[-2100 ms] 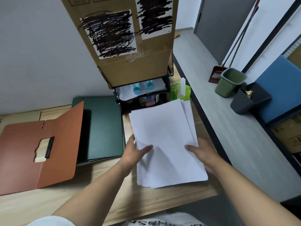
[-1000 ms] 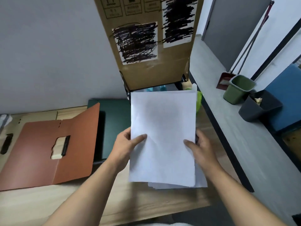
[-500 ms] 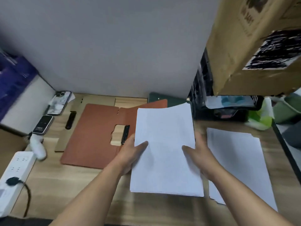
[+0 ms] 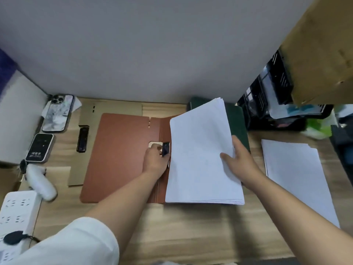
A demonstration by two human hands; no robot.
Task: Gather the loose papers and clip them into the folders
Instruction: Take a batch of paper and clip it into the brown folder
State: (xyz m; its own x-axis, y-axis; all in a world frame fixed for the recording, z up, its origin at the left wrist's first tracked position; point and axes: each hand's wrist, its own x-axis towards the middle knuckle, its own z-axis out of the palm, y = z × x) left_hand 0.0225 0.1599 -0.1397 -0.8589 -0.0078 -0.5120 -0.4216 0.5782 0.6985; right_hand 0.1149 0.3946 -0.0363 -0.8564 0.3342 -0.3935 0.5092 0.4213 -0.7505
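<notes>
An open brown folder point(image 4: 122, 153) lies flat on the wooden desk, its black clip point(image 4: 165, 149) at the spine. My left hand point(image 4: 155, 159) grips that clip, fingers curled round it. My right hand point(image 4: 238, 161) holds a stack of white papers point(image 4: 200, 155) by its right edge, tilted over the folder's right half. A second pile of loose papers point(image 4: 294, 175) lies on the desk to the right. A dark green folder point(image 4: 238, 123) sits behind the held stack, mostly hidden.
Two phones point(image 4: 57, 113) point(image 4: 40, 147), a small black device point(image 4: 82, 139), a white handheld object point(image 4: 41, 181) and a white power strip point(image 4: 15, 213) line the left side. A black paper tray point(image 4: 273, 104) under a cardboard box point(image 4: 321, 54) stands at the back right.
My left hand has let go of the paper stack and moved left onto the folder's clip. My right hand alone holds the stack, now tilted.
</notes>
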